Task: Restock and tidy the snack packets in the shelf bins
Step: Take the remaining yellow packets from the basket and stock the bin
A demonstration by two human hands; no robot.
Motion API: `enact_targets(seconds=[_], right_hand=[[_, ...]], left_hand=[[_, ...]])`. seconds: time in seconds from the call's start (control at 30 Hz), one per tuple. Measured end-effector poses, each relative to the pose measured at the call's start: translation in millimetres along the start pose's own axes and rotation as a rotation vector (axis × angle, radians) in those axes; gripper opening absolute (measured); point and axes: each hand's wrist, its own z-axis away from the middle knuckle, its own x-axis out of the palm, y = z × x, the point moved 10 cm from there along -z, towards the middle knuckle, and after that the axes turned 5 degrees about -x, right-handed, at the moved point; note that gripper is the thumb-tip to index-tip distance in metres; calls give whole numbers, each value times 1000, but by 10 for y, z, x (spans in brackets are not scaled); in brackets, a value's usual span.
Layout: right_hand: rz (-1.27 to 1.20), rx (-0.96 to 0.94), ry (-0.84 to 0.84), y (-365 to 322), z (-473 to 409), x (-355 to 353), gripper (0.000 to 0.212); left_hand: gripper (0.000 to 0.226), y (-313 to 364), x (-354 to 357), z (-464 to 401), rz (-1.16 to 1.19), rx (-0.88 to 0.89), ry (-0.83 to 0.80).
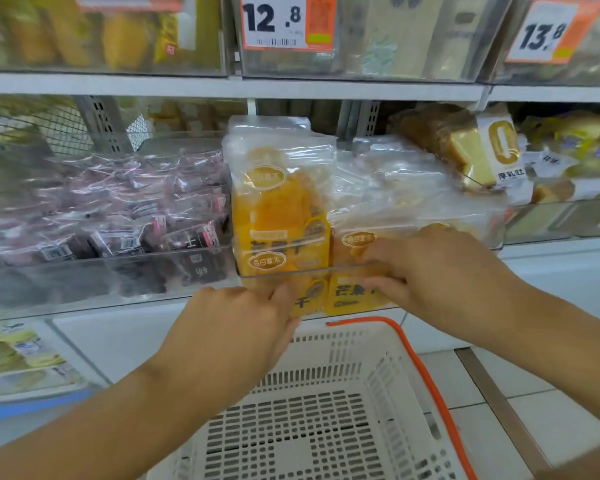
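A clear plastic bin (291, 271) on the middle shelf holds yellow dried-mango packets (279, 216). Several stand upright at its left side and more lie lower on the right. My left hand (236, 327) grips the bin's front lower edge at the left, thumb up against the front wall. My right hand (440, 271) grips the front wall at the right: the fingers reach over the rim onto a packet (357, 242) and the thumb lies below on the outside.
A neighbouring clear bin (118, 216) of dark, pink-labelled packets sits to the left. Toast packets (478, 150) fill the bin on the right. A white perforated basket (326, 410) with an orange handle stands below my hands. Price tags (284, 20) hang on the upper bins.
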Motion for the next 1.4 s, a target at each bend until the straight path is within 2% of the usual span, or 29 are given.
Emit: enact_targets(seconds=[0.07, 0.23, 0.37, 0.47, 0.7, 0.8, 0.97, 1.17, 1.3, 1.4], right_hand=[[17, 76, 39, 114, -13, 7, 28], [5, 167, -48, 261, -91, 190, 18], [-134, 181, -78, 379, -220, 262, 29], [-332, 160, 56, 503, -222, 223, 30], [-270, 116, 234, 733, -489, 13, 22], [-261, 112, 242, 788, -676, 39, 22], [-152, 122, 135, 839, -949, 377, 33], [-75, 108, 126, 783, -1140, 540, 38], [-79, 162, 56, 749, -1111, 526, 33], [115, 106, 156, 516, -1036, 365, 20]], left_hand=[[18, -63, 33, -65, 7, -61, 11], [27, -64, 28, -164, 47, -82, 50], [32, -108, 46, -229, 41, -109, 92], [29, -152, 34, -267, 73, -116, 120], [23, -365, 1, -607, 67, -173, 170], [19, -519, 87, -748, 93, -270, 67], [15, -658, 473, -852, 60, -362, -96], [38, -586, 591, -960, -125, -364, -252], [38, -546, 561, -944, -136, -322, -264], [30, -524, 541, -906, -159, -294, -243]])
